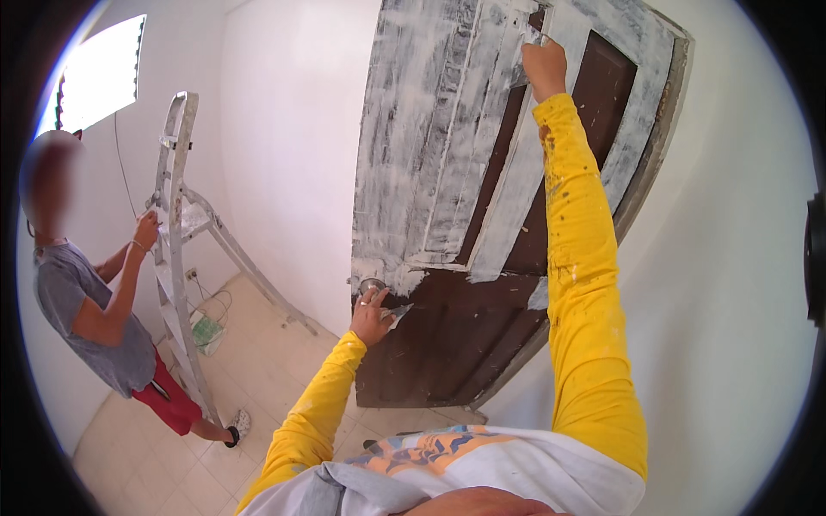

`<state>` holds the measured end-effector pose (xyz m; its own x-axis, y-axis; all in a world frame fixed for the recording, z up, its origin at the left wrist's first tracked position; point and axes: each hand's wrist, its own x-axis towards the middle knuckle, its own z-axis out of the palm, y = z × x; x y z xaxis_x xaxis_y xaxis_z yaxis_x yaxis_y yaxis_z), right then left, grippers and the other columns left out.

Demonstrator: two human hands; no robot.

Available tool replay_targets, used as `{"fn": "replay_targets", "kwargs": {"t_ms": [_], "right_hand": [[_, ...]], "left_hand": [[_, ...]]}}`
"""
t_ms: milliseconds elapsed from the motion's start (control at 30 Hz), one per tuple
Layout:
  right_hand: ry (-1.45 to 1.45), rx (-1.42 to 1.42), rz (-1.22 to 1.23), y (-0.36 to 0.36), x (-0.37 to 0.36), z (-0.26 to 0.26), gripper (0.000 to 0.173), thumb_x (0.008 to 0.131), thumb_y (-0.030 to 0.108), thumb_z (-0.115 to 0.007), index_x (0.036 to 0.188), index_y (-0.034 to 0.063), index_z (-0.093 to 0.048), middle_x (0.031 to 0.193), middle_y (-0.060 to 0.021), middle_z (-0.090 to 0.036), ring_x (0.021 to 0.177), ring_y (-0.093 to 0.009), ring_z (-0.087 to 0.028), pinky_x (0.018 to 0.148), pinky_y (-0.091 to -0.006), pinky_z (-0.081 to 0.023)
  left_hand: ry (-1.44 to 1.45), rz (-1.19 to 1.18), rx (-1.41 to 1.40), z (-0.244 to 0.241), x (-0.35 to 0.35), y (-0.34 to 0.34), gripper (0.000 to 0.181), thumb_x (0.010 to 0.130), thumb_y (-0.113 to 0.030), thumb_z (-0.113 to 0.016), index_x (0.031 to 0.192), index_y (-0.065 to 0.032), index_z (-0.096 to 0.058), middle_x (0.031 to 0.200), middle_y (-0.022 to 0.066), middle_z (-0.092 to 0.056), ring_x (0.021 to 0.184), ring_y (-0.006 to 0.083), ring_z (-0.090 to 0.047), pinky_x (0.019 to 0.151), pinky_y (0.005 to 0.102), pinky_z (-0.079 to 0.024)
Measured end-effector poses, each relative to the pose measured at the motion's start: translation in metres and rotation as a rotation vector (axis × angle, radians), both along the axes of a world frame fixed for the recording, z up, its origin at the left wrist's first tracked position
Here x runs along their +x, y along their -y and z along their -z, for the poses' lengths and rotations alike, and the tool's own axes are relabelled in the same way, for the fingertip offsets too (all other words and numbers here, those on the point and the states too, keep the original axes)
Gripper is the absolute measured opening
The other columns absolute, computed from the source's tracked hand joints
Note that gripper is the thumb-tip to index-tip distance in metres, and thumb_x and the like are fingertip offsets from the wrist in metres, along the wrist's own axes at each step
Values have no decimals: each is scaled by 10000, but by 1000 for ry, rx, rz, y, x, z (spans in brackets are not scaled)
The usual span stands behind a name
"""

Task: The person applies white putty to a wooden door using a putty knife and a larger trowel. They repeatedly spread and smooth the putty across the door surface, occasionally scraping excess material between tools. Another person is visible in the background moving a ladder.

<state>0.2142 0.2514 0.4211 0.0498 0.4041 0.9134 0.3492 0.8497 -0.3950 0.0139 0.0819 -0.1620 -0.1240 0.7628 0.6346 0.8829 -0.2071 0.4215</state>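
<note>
A dark brown panelled door (pixel 445 342) stands before me, its upper part smeared with whitish-grey filler (pixel 413 161). High on the door, my right hand (pixel 546 69) grips what looks like a putty knife, its blade (pixel 518 77) against the edge of a recessed panel. My left hand (pixel 370 322) is at the round metal doorknob (pixel 372 284), fingers resting on it. A thin scraper blade (pixel 401 314) sticks out from that hand beside the thumb; its handle is hidden. Bare brown shows in the narrow panel strip (pixel 493 187) and the right panel (pixel 600 90).
At left a person (pixel 97 309) stands by a paint-spotted aluminium stepladder (pixel 177 258), hands near its rail. A green-and-white object (pixel 206 332) with cords lies on the tiled floor (pixel 258 380). White walls (pixel 290 161) flank the door; a bright louvred window (pixel 103 71) is upper left.
</note>
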Motion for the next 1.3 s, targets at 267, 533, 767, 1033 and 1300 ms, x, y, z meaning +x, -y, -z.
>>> {"fn": "replay_targets", "kwargs": {"t_ms": [267, 533, 767, 1033, 1300], "right_hand": [[93, 61, 311, 22, -34, -18, 462, 853, 268, -564, 1223, 13, -669, 1211, -241, -681, 1147, -448, -631, 979, -511, -505], [228, 215, 410, 29, -92, 28, 485, 873, 229, -576, 1291, -16, -587, 1336, -234, -538, 1165, -453, -560, 946, -545, -509], [135, 140, 426, 28, -50, -1, 429, 874, 204, -531, 1255, 31, -623, 1307, -222, -616, 1177, -471, -585, 1001, -549, -476], [396, 229, 136, 44, -41, 61, 505, 880, 162, -558, 1372, 48, -584, 1317, -169, -645, 1173, -384, -607, 1012, -485, -481], [288, -468, -942, 182, -9, 356, 443, 934, 65, -593, 1362, -47, -591, 1198, -127, -694, 1084, -183, -633, 984, -318, -472]], "left_hand": [[-97, -35, -44, -3, -2, 5, 212, 837, -232, -700, 929, -73, -807, 1562, 83, -435, 1441, 344, -364, 1161, 548, -296], [-94, -28, 2, -7, -1, 5, 173, 805, -199, -736, 908, -80, -809, 1466, 115, -539, 1369, 369, -448, 1128, 520, -358], [-99, -2, 27, -3, -2, 2, 181, 800, -188, -739, 886, -43, -803, 1421, 132, -568, 1332, 388, -475, 1101, 503, -400], [-116, 42, 0, 7, -14, -8, 243, 811, -207, -715, 936, -8, -777, 1460, 112, -533, 1362, 363, -444, 1113, 509, -371], [692, 227, -125, 5, -34, 110, 485, 950, -408, -690, 1263, -38, -677, 1026, 182, -710, 880, 243, -637, 873, 376, -509]]}}
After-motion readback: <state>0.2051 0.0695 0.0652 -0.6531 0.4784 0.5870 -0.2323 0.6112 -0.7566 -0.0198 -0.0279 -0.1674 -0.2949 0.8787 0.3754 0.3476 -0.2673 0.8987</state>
